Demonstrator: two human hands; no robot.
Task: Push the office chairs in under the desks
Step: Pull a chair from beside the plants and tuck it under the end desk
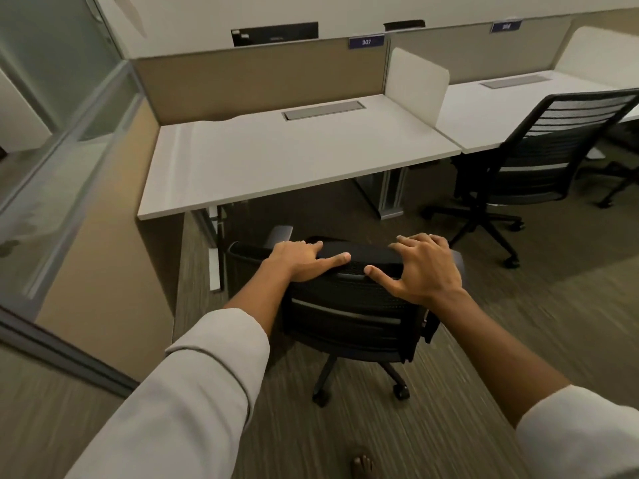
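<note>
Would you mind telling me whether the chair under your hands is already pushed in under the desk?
Not yet. The chair stands out on the carpet, clear of the desk edge.

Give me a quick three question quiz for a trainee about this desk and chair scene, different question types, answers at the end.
1. True or false: both the left hand and the right hand rest on the top of the near chair backrest.
2. What number is on the sign above the near desk?
3. The second chair stands: A) to the right, at the neighbouring desk B) on the left by the glass wall C) upside down.

Key: 1 true; 2 307; 3 A.
</note>
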